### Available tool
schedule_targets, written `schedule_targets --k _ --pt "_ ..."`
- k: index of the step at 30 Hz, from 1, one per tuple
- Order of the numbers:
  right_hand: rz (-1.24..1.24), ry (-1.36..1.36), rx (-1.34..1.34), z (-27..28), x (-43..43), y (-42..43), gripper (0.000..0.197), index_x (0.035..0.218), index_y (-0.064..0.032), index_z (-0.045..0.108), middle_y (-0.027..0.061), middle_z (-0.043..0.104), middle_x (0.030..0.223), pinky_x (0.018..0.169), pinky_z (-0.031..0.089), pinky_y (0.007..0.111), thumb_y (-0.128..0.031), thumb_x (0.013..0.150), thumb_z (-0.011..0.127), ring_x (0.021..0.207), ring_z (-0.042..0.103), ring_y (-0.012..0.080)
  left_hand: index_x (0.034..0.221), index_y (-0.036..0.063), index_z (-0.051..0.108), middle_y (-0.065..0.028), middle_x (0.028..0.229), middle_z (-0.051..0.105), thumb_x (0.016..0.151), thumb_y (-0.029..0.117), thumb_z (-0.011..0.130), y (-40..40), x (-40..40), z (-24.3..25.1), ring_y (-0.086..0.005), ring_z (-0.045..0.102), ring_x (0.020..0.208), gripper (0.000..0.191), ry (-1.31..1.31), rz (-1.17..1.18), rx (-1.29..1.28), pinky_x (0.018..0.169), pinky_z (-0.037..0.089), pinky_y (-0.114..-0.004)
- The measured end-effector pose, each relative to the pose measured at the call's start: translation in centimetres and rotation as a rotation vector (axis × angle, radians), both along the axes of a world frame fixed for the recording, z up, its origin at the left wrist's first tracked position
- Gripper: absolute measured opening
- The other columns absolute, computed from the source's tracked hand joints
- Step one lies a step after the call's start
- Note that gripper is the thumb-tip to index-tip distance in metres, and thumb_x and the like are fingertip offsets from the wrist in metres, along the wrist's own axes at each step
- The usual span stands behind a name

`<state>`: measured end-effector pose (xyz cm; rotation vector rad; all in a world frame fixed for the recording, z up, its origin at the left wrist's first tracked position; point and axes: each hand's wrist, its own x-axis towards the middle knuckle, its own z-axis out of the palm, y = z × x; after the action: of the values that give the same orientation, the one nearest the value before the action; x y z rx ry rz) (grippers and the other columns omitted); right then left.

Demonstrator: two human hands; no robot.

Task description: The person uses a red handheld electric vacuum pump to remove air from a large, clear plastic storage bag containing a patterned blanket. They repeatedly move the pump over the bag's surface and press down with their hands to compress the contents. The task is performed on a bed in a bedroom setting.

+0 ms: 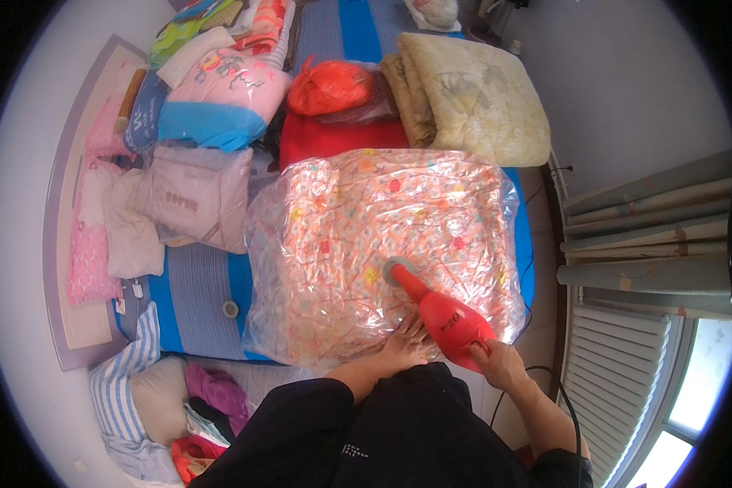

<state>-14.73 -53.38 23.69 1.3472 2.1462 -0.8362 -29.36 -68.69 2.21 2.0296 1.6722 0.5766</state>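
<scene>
A folded floral quilt in a clear plastic vacuum storage bag [354,244] lies on the bed before me. My right hand [500,363] grips the rear of a red handheld vacuum cleaner [457,326], whose nozzle is set down on a round grey valve [391,269] in the bag's surface. Just left of the cleaner's body, my left hand [407,343] rests on the bag's near edge with its fingers spread. A small round white disc [230,309] lies on the striped bed cover, left of the bag.
Behind the bag are a folded yellowish quilt [494,97], a red plastic bag [332,88] and a pink and blue bundle [219,104]. Bagged bedding [201,195] lies left. A black cord [570,402] passes my right arm near a white radiator [616,360]. Clothes [219,390] lie at lower left.
</scene>
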Motion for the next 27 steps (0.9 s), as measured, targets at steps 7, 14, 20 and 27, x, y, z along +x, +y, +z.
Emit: schedule_targets --k 7,14,20,27 --pt "0.006 0.054 0.026 0.04 0.12 -0.17 0.047 0.088 -0.0025 0.066 0.0272 0.066 0.076 0.07 0.052 0.053 -0.048 0.094 0.056 0.078 0.066 0.0458 0.139 0.024 0.054 -0.0111 0.152 0.034 0.075 0.05 0.069 -0.09 0.35 -0.38 -0.0364 0.023 0.145 0.071 0.029 0.023 0.017 0.119 0.017 -0.056" --pt "0.031 0.055 0.024 -0.44 0.47 -0.12 0.047 0.089 -0.0018 0.067 0.028 0.066 0.075 0.07 0.053 0.053 -0.047 0.094 0.055 0.076 0.066 0.0458 0.14 0.0261 0.052 -0.0122 0.153 0.032 0.078 0.052 0.066 0.01 0.19 -0.29 -0.0369 0.021 0.146 0.069 0.044 -0.016 -0.037 0.12 0.015 -0.056" --pt "0.041 0.053 0.022 -0.45 0.45 -0.05 0.049 0.09 -0.0014 0.067 0.0277 0.066 0.077 0.07 0.053 0.053 -0.048 0.095 0.054 0.076 0.067 0.0453 0.141 0.0265 0.051 -0.0126 0.155 0.028 0.079 0.052 0.065 0.05 0.2 -0.02 -0.0367 0.019 0.146 0.068 0.046 -0.002 -0.044 0.12 0.014 -0.056" --pt "0.037 0.049 0.016 -0.25 0.34 -0.02 0.049 0.088 -0.0011 0.067 0.0277 0.066 0.077 0.07 0.053 0.053 -0.048 0.094 0.054 0.077 0.067 0.0453 0.141 0.0269 0.051 -0.0114 0.154 0.03 0.079 0.052 0.064 0.12 0.24 0.08 -0.0365 0.02 0.145 0.069 0.091 -0.008 -0.066 0.119 0.015 -0.056"
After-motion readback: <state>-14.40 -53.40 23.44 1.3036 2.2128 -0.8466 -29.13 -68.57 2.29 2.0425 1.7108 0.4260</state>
